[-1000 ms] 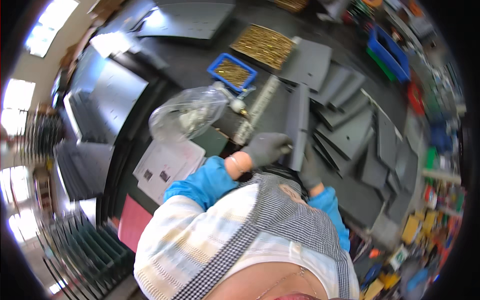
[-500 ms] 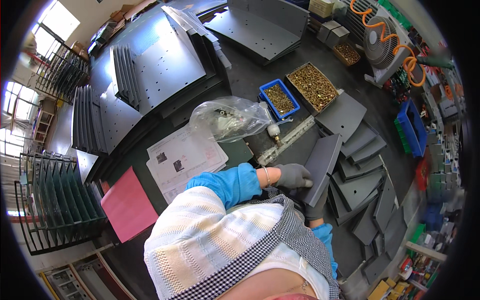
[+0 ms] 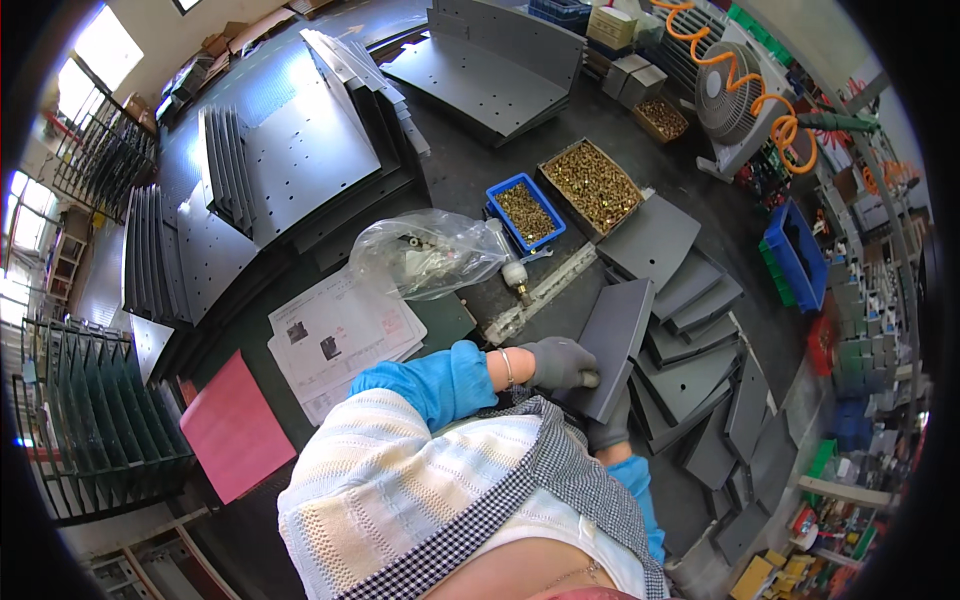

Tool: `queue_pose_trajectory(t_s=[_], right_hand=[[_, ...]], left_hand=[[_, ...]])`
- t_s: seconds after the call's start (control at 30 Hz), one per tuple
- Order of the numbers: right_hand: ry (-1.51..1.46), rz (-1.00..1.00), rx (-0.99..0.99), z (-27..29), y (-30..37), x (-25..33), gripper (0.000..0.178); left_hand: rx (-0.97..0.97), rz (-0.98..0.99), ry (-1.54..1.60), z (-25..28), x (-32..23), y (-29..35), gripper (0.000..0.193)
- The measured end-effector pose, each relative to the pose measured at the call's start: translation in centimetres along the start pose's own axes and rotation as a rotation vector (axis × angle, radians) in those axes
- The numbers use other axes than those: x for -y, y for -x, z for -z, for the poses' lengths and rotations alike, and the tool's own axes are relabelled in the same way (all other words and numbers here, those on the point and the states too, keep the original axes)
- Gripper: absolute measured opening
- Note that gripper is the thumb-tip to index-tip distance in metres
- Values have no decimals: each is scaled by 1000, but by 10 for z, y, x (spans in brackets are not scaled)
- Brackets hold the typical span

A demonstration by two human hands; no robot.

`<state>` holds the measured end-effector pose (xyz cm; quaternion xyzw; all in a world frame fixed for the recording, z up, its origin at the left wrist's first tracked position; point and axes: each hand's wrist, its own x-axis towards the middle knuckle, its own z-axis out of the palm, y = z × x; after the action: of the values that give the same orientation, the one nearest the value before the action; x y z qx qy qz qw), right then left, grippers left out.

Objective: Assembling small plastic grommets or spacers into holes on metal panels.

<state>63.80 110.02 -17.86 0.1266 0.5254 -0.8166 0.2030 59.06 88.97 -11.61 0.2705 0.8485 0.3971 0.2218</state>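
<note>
A grey bent metal panel [image 3: 612, 345] stands tilted up before me, a folded lip along its right side. My left hand [image 3: 562, 364], in a grey glove, is closed on the panel's near left edge, thumb against the face. On the other side, lower down, my right hand [image 3: 608, 430] grips the panel from beneath; most of its fingers are hidden behind the metal. Similar grey panels [image 3: 690, 375] lie overlapping in a loose pile just right of my hands. Left of the panel, a pneumatic tool [image 3: 515, 276] rests beside a clear plastic bag [image 3: 430, 255] with small parts inside.
Beyond the tool are a blue bin [image 3: 527, 212] and a cardboard box [image 3: 592, 187] of brass-coloured fasteners. Printed sheets [image 3: 345, 330] and a pink sheet [image 3: 238, 428] lie to the left. Large perforated panels [image 3: 310, 150] are stacked at the back; a fan [image 3: 727, 88] with an orange coiled hose stands far right.
The whole scene has shifted a little to the left and down in the picture as my head turned. Both hands keep hold of the panel, with hardly any change in its pose.
</note>
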Motion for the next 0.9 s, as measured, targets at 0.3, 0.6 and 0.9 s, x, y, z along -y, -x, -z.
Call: queue_pose_trajectory(t_s=[0.3, 0.6, 0.9], right_hand=[[-200, -124, 199, 1, -11, -13, 57], [-343, -206, 325, -4, -14, -7, 79], [-333, -227, 132, 1, -9, 3, 56]], left_hand=[[203, 435, 746, 1, 3, 7, 51], [44, 452, 866, -19, -9, 8, 47], [26, 443, 781, -23, -13, 5, 47]])
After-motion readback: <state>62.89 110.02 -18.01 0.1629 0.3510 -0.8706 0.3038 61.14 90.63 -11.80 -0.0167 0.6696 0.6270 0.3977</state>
